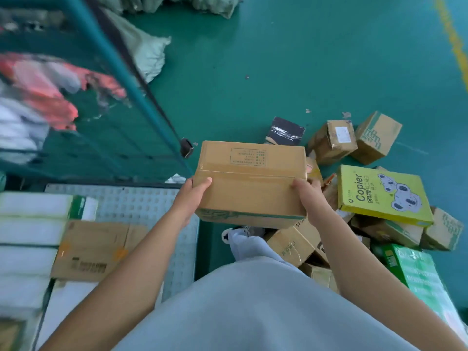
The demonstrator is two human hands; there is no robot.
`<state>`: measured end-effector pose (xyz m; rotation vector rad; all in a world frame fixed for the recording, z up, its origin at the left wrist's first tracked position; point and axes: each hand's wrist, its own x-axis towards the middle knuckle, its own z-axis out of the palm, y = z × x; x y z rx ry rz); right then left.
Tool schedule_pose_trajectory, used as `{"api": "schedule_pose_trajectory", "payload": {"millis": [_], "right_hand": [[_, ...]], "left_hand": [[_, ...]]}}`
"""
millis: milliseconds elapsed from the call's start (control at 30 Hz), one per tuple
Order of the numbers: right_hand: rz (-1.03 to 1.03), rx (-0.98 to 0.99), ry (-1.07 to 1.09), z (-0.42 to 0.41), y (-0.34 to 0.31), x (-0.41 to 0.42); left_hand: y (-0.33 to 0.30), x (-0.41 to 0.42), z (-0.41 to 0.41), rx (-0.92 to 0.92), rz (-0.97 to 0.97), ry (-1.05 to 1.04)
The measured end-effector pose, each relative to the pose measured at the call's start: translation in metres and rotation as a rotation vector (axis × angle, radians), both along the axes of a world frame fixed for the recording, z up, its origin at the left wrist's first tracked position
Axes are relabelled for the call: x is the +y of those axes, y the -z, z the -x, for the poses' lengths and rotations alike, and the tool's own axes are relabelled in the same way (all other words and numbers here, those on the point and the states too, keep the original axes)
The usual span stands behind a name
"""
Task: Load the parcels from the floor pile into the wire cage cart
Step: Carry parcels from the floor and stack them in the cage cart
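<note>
Both hands grip one brown taped cardboard box [250,183] by its short ends, the left hand [193,196] with its thumb curled over the top edge and the right hand [310,198] likewise, holding it in the air between the floor pile and the cart. Already loaded on the perforated metal floor of the teal wire cage cart [141,206] lie a flat brown carton [93,249] and several white packages [27,231]. Much seems left: the floor pile [354,224] holds many parcels, among them a yellow-green copier paper box [382,193], on the green floor [278,59].
</note>
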<state>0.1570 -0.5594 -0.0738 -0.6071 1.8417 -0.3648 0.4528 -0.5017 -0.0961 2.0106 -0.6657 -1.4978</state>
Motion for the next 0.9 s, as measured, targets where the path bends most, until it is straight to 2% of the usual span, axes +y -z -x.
{"api": "schedule_pose_trajectory", "payload": {"millis": [167, 467, 667, 900], "right_hand": [[-0.042, 0.038, -0.246, -0.057, -0.011, 0.066], [0.096, -0.031, -0.808, -0.208, -0.041, 0.153], [0.226, -0.012, -1.155, -0.318, -0.061, 0.195], [0.274, -0.038, -1.493, -0.423, -0.066, 0.236]], "left_hand": [[-0.007, 0.117, -0.041, 0.038, 0.001, -0.148], [-0.022, 0.322, -0.118, 0.012, 0.022, -0.714], [-0.024, 0.418, -0.138, 0.022, 0.025, -1.045], [-0.020, 0.473, -0.142, 0.133, 0.048, -1.349]]}}
